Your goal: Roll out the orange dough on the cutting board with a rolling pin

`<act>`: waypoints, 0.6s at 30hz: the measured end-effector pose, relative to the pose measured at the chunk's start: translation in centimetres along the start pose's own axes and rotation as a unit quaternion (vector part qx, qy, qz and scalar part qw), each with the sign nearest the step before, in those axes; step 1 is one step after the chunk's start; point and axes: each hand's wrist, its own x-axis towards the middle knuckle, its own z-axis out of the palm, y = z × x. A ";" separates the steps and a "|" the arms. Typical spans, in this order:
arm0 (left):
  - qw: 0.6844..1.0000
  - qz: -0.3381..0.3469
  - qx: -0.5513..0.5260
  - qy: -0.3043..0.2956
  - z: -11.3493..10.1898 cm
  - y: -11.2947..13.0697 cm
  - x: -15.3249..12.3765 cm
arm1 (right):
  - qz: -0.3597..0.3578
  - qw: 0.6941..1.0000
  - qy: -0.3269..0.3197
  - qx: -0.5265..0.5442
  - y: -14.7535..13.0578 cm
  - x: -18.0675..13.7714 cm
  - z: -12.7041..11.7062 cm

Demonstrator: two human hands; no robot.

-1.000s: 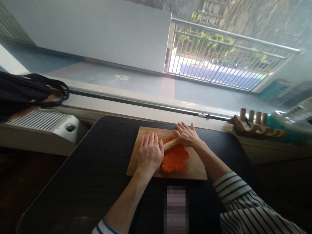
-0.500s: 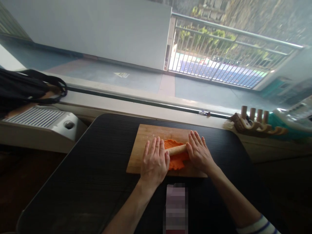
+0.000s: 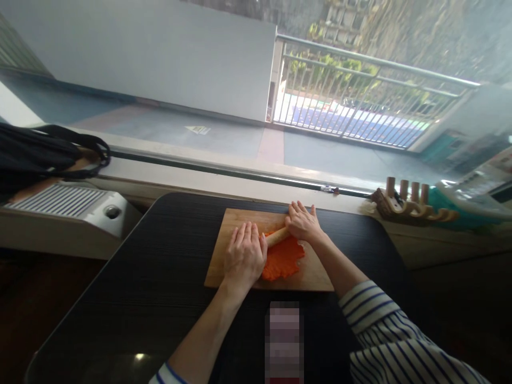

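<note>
On a wooden board [image 3: 240, 221] set upon a dark table [image 3: 152, 282], a person's left hand [image 3: 243, 256] and right hand [image 3: 303, 224] press flat, fingers spread, on the ends of a rolling pin [image 3: 277, 236] lying slantwise across orange dough [image 3: 283, 258]. Half a second earlier the pin lay nearer the body and level; now the right hand has pushed farther toward the window sill [image 3: 224, 178]. A white heater [image 3: 68, 205] stands left, a wooden rack [image 3: 408, 205] right, a balcony railing [image 3: 372, 101] beyond the glass
</note>
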 end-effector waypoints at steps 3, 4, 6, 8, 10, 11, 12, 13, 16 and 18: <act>1.000 0.008 0.011 0.000 0.0 0.0 0.0 | 0.004 1.000 0.025 0.008 0.0 -0.8 0.1; 1.000 0.010 0.011 0.002 0.0 0.1 -0.2 | 0.008 0.999 0.037 0.011 0.1 -1.5 0.4; 1.000 0.016 0.008 0.007 -0.1 0.4 -0.6 | 0.015 0.998 0.060 0.017 0.6 -3.2 1.2; 1.000 0.024 0.006 0.013 -0.1 0.8 -1.2 | 0.028 0.996 0.088 0.017 1.0 -5.1 2.2; 0.999 0.035 0.008 0.020 -0.1 1.1 -1.9 | 0.036 0.993 0.109 0.008 1.3 -6.6 3.1; 0.999 0.040 0.009 0.022 -0.1 1.2 -2.1 | 0.040 0.992 0.119 0.004 1.4 -7.0 3.4; 0.999 0.043 0.011 0.024 -0.1 1.3 -2.3 | 0.043 0.991 0.125 0.000 1.4 -7.3 3.5; 0.999 0.045 0.013 0.026 -0.1 1.3 -2.5 | 0.044 0.991 0.126 -0.004 1.3 -7.3 3.4; 0.999 0.037 0.019 0.027 -0.1 1.3 -2.4 | 0.040 0.994 0.104 -0.009 1.0 -6.1 2.6; 0.999 0.028 0.025 0.025 0.0 1.1 -2.0 | 0.033 0.996 0.085 -0.012 0.7 -4.8 1.8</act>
